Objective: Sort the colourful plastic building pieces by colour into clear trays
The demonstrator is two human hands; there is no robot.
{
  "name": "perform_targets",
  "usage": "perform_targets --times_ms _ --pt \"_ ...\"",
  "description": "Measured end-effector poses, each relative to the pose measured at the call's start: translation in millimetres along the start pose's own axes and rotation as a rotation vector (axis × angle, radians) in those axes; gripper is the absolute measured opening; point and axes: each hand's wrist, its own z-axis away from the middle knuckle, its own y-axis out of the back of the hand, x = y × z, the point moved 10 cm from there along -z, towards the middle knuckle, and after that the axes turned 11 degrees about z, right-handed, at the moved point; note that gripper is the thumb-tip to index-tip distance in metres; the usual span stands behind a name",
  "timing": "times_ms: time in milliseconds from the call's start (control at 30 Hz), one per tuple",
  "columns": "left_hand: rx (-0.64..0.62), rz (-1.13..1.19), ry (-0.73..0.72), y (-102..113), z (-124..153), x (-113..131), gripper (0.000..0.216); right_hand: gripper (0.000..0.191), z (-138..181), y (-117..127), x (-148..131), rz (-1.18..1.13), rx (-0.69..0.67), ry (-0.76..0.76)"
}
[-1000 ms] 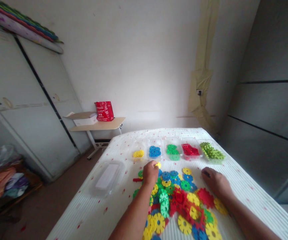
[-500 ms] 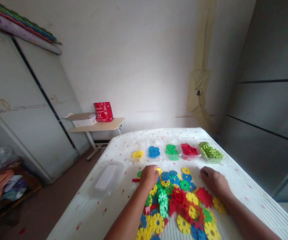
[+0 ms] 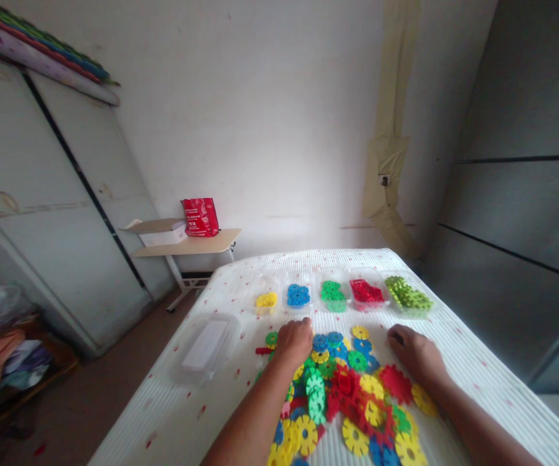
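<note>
At the far left edge of the loose toy pieces, my left hand [image 3: 295, 341] is closed with its fingertips pointing down. Whatever it grips, if anything, is hidden by the hand. To the right of the pieces, my right hand [image 3: 416, 351] rests on the cloth in a loose fist, and nothing shows in it. Between my arms lie flower-shaped plastic discs in several colours, among them a green stack [image 3: 315, 393], a yellow disc [image 3: 355, 437] and a blue disc [image 3: 320, 342]. A large red toothed disc [image 3: 396, 384] lies close to my right wrist, near red connector pieces [image 3: 352, 388].
Behind the pile stand clear tubs of sorted pieces: yellow [image 3: 266, 300], blue [image 3: 298, 296], green [image 3: 333, 294], red [image 3: 366, 291] and lime green [image 3: 409, 294]. A clear plastic lid [image 3: 206, 349] lies at left on the white cloth [image 3: 153, 401]. A side table [image 3: 211, 243] carries a red bag [image 3: 200, 217].
My left hand has shifted slightly right, and the yellow piece seen at its fingertips before is now hidden. My right hand stays in place.
</note>
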Motion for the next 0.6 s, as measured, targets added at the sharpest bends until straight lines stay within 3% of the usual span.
perform_targets --times_ms 300,600 --pt "-0.006 -0.089 0.018 6 7 4 0.028 0.022 0 0 2 -0.009 0.009 -0.010" --pt "0.081 0.099 0.028 28 17 -7 0.014 0.023 0 1 -1 -0.005 0.007 0.007"
